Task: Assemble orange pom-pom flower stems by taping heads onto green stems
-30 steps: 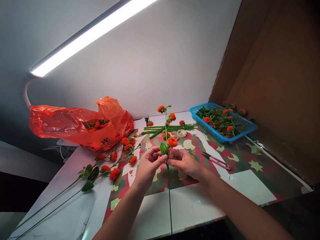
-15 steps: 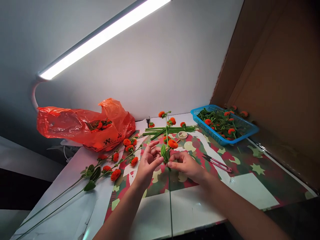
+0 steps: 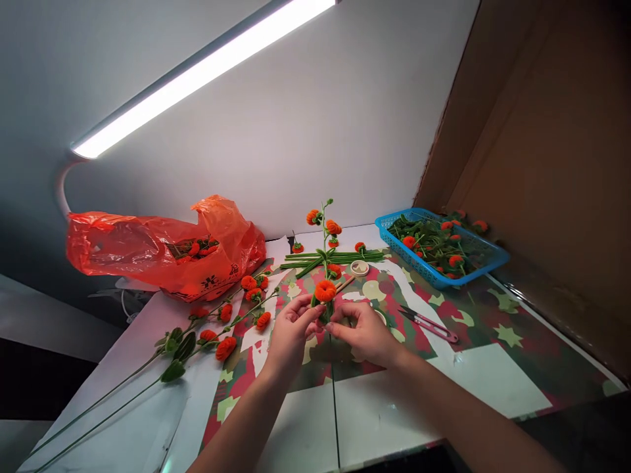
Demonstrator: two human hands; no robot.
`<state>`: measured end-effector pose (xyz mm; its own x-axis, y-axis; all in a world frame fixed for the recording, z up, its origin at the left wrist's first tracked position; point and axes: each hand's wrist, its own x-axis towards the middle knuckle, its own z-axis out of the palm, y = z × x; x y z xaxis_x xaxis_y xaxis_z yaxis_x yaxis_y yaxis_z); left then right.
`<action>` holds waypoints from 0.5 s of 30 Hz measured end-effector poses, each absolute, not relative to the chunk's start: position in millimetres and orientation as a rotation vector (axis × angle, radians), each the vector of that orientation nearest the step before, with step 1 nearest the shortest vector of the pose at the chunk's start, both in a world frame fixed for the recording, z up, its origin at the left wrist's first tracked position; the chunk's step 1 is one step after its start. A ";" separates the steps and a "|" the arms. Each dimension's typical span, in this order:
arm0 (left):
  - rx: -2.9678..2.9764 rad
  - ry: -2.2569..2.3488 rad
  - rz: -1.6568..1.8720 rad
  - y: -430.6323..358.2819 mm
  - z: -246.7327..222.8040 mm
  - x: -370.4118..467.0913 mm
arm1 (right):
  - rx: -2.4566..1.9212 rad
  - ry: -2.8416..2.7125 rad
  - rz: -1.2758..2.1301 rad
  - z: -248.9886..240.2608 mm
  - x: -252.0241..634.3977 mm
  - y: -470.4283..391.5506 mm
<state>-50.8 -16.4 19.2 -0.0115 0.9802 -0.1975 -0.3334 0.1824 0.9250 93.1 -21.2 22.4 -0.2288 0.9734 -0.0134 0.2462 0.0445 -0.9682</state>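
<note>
An upright artificial flower stem (image 3: 334, 394) with orange pom-like blooms (image 3: 325, 291) stands between my hands. Its long thin lower stalk runs down toward the table's front edge. My left hand (image 3: 294, 328) pinches the stem with a green leaf just below the lowest bloom. From the other side, my right hand (image 3: 367, 334) has thumb and forefinger closed on the same stem at that height. The fingertips and leaf partly cover the join. Behind the stem lie several green fuzzy sticks (image 3: 362, 257) and a tape roll (image 3: 359, 268).
Pink-handled thread snips (image 3: 434, 327) lie to the right. A blue basket (image 3: 444, 282) of orange flowers and leaves stands at back right. An orange plastic bag (image 3: 148, 243) sits at back left, with finished-looking flower stems (image 3: 111, 410) in front. A lamp (image 3: 211, 72) hangs above.
The flower stem has turned and risen slightly, so its lowest bloom now faces me and hides much of the leaf. My left fingers have closed in on the stem.
</note>
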 end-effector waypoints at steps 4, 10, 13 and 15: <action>0.670 0.918 1.192 -15.6 20.6 -53.1 | -1.163 -1.464 1.436 23.6 95.9 -19.5; 0.603 0.815 1.115 -14.0 16.9 -58.1 | -0.964 -1.331 1.706 24.9 99.9 -18.5; 0.677 0.804 1.032 -14.1 15.7 -59.9 | -1.007 -1.370 1.705 23.4 100.8 -18.4; 0.738 0.801 0.963 -14.7 16.5 -60.4 | -1.015 -1.391 1.695 22.0 100.9 -18.2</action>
<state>-60.4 -14.7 16.5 0.3438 0.9051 -0.2501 -0.4106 0.3845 0.8268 100.9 -18.2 22.0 -0.4398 0.8881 -0.1337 -0.0426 -0.1693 -0.9846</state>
